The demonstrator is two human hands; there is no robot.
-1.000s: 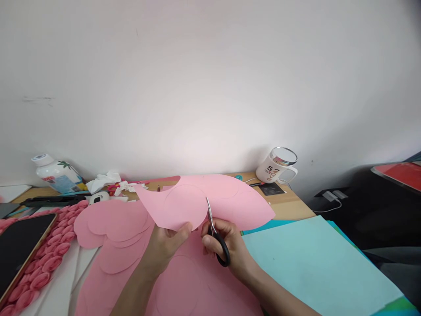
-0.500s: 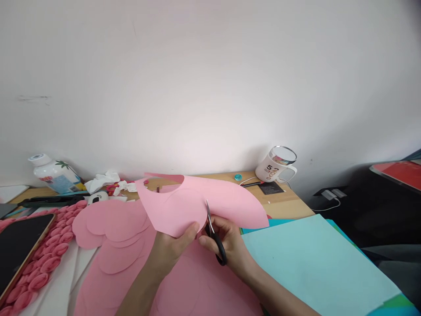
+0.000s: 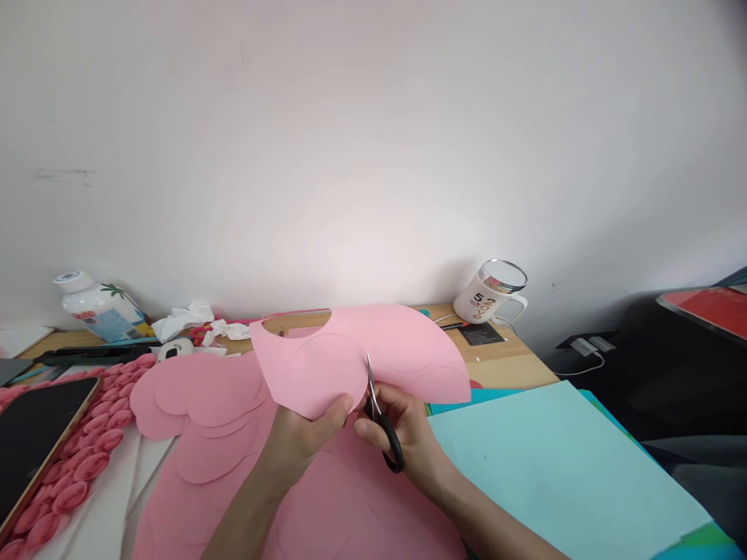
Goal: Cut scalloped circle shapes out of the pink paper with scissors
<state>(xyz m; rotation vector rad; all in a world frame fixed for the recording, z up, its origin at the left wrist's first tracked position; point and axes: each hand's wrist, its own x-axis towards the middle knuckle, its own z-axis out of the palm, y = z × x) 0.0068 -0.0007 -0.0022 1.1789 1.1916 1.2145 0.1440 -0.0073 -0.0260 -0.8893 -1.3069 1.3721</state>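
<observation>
A curled sheet of pink paper (image 3: 414, 342) with a rounded cut-out at its upper left is held up in front of me. My left hand (image 3: 309, 439) pinches its lower edge, thumb on top and fingers hidden behind it. In my right hand (image 3: 405, 432) are scissors (image 3: 390, 443) with black handles, their blades pointing up at a cut in the sheet beside a curved pencil line. Below and to the left lie several overlapping pink paper circles (image 3: 215, 389) on more pink paper.
Light blue sheets (image 3: 560, 467) lie at right. A white mug (image 3: 490, 292) stands at the back right, a white bottle (image 3: 102, 307) at the back left with crumpled tissue (image 3: 182, 320) beside it. A phone (image 3: 43, 443) rests on a pink knotted mat (image 3: 87, 467) at left.
The free right part of the pink sheet has shifted and bulges higher, and its left corner has moved a little right. Both hands stay nearly in place.
</observation>
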